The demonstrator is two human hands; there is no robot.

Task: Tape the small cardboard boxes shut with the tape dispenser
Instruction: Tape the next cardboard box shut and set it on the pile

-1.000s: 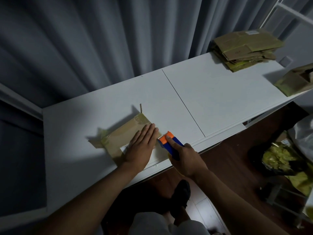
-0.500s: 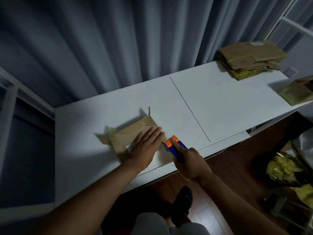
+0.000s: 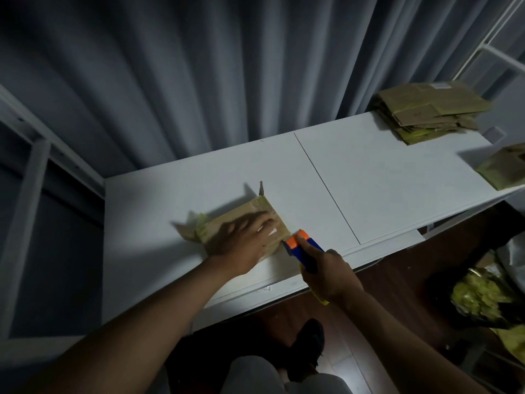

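Observation:
A small brown cardboard box [image 3: 257, 207] lies on the white table [image 3: 170, 194], with loose flaps sticking out at its left and far corners. My left hand [image 3: 245, 241] rests flat on top of it, fingers spread and slightly blurred. My right hand [image 3: 331, 275] grips the handle of the blue tape dispenser [image 3: 302, 248], whose orange head touches the box's right edge.
A stack of flattened cardboard boxes [image 3: 429, 112] sits at the table's far right corner. Another cardboard box [image 3: 504, 169] stands at the right edge. Grey curtains hang behind the table. A bag of yellowish material [image 3: 480, 297] lies on the floor to the right.
My left hand has slid leftward across the box top. The dispenser stays at the box's right edge. The camera view has shifted down and to the left.

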